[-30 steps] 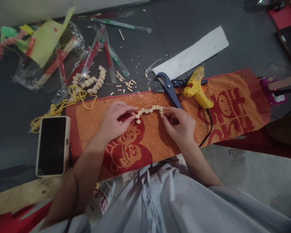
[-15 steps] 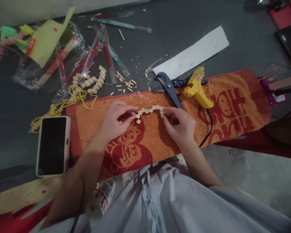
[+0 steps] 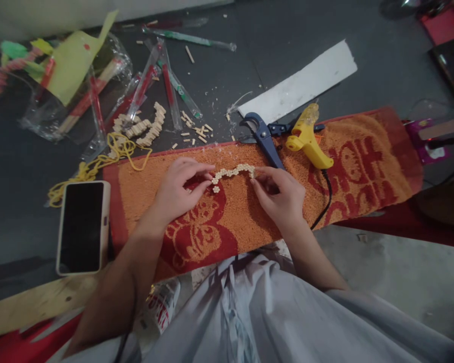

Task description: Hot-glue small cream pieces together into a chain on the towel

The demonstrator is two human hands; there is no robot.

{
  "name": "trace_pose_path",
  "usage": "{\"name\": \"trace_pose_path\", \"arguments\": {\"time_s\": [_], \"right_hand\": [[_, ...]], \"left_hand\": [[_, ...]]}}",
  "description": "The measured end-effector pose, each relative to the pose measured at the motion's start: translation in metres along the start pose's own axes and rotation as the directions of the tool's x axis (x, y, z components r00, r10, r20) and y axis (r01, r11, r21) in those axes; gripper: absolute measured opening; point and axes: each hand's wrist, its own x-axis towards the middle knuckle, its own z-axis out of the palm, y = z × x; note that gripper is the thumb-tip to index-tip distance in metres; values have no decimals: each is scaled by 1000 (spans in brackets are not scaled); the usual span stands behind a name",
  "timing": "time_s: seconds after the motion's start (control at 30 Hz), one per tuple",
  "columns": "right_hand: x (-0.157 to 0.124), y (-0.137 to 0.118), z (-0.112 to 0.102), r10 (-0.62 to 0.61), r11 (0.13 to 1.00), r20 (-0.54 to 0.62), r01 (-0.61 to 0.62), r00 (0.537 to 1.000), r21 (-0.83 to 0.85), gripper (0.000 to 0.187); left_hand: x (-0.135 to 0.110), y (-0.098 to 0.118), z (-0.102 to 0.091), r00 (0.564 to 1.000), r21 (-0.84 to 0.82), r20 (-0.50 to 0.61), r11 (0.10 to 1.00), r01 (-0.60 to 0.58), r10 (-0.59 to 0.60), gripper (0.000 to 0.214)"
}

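A curved strip of small pale wooden pieces (image 3: 232, 173) lies on an orange and red towel (image 3: 363, 161). My left hand (image 3: 181, 186) pinches the strip's left end with thumb and forefinger. My right hand (image 3: 278, 196) pinches its right end, fingers curled. A single loose pale piece (image 3: 215, 189) sits just below the left end. Blue-handled cutters (image 3: 265, 138) and a yellow glue gun (image 3: 308, 141) lie on the towel's far edge, right behind my right hand.
A phone (image 3: 82, 227) lies face up at the left, beside yellow cord (image 3: 98, 164). More pale strips (image 3: 144, 126), wrapped chopsticks (image 3: 166, 80) and plastic bags are scattered on the dark floor behind. A white strip (image 3: 298, 83) lies at back right. A small bottle (image 3: 159, 310) sits by my lap.
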Motion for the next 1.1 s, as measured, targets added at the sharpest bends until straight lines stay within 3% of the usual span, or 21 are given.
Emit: {"name": "trace_pose_path", "arguments": {"time_s": [0.4, 0.8, 1.1], "right_hand": [[0, -1, 0, 34, 999, 17, -33, 999, -10, 15], [0, 0, 1, 19, 1000, 20, -19, 1000, -4, 19], [1, 1, 1, 10, 1000, 38, -10, 999, 4, 18]], "left_hand": [[0, 2, 0, 999, 3, 10, 1000, 31, -31, 20], [-1, 4, 2, 1000, 18, -10, 1000, -12, 12, 24], [-2, 2, 3, 999, 48, 45, 999, 13, -15, 23]]}}
